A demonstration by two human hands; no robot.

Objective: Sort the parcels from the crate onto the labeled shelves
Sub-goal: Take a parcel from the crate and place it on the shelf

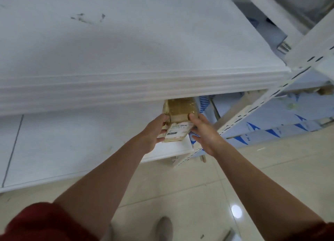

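A small brown cardboard parcel (178,119), wrapped in clear tape and bearing a white shipping label, sits partly under the upper white shelf board (126,47), above the lower white shelf (63,143) near its right end. My left hand (153,132) grips the parcel's left side. My right hand (204,132) holds its right side, thumb on top. The parcel's far end is hidden beneath the upper shelf's edge. No crate is in view.
A white perforated metal upright (253,110) stands just right of the parcel. Behind it lie white-and-blue printed sheets (282,121) and another brown parcel (325,90) at far right. Beige tiled floor (198,195) and one shoe (164,228) are below.
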